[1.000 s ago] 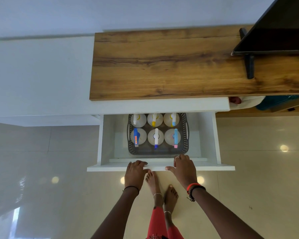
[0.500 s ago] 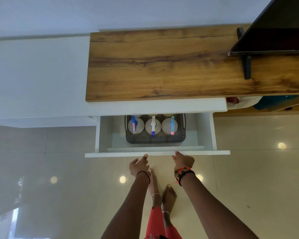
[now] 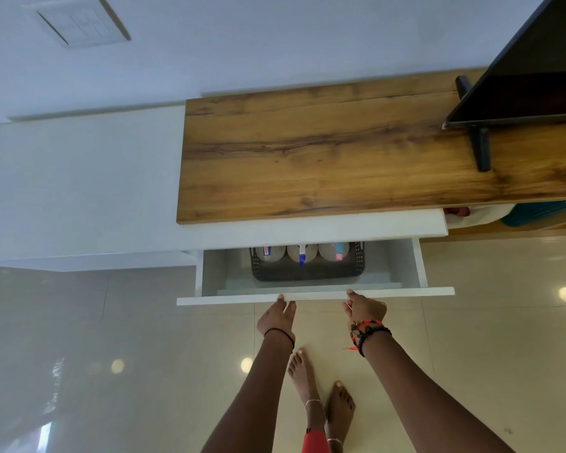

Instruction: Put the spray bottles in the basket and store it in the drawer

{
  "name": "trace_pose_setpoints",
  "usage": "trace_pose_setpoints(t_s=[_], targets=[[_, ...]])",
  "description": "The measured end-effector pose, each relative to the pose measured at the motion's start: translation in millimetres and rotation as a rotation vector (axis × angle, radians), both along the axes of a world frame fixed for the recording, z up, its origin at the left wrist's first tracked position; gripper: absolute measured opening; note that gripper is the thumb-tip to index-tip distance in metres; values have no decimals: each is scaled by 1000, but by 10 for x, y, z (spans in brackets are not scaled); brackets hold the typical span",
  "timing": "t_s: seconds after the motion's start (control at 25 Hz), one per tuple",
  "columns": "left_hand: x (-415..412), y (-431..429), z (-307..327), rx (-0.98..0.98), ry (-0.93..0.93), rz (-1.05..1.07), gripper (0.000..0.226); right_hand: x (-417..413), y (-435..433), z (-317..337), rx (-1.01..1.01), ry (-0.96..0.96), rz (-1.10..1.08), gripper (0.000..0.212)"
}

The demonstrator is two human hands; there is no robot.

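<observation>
— The drawer point(image 3: 314, 297) sits further in than a second ago; only the front row of spray bottles point(image 3: 302, 253) shows in the basket point(image 3: 307, 274) inside it.
— And the hands?
— The left hand point(image 3: 276, 318) lies straight-fingered against the front. The right hand point(image 3: 365, 308) is loosely bent, fingertip touching. Neither grips anything. Best to push evenly, so the drawer runs straight.
— The back row?
— Hidden under the wooden top point(image 3: 324, 152).
</observation>
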State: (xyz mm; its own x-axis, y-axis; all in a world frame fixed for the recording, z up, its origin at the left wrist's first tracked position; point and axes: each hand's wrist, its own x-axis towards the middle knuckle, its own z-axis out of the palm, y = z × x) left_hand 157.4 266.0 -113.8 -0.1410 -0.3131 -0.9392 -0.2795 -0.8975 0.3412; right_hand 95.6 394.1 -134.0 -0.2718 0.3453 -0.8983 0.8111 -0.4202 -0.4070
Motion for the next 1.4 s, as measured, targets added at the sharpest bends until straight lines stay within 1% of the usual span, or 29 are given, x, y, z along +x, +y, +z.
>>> trace_pose_setpoints(t_s=[0.04, 0.12, 0.2, 0.4, 0.6, 0.76, 1.12, 1.32, 1.4], targets=[[-54, -38, 7, 12, 23, 16, 47, -55, -14, 9, -3, 0, -16, 44], [-133, -83, 18, 39, 8, 86, 62, -140, -13, 13, -32, 8, -88, 43], [-190, -79, 11, 43, -12, 117, 77, -196, 14, 29, -79, 20, -156, 48], [-279, -96, -27, 42, 17, 185, 89, -279, 44, 51, -165, 40, -207, 67], [-357, -165, -62, 67, 117, 243, 92, -426, 21, 71, -215, 51, -254, 79], [-447, -234, -109, 67, 180, 266, 92, -535, -5, 72, -249, 74, -245, 84], [-710, -360, -256, 80, 289, 257, 99, -829, -81, 11, -266, 106, -243, 84], [-735, -405, -311, 53, 294, 221, 99, -869, -82, -28, -250, 123, -235, 81], [-734, -439, -282, 59, 284, 177, 96, -871, -57, -11, -268, 141, -218, 81]])
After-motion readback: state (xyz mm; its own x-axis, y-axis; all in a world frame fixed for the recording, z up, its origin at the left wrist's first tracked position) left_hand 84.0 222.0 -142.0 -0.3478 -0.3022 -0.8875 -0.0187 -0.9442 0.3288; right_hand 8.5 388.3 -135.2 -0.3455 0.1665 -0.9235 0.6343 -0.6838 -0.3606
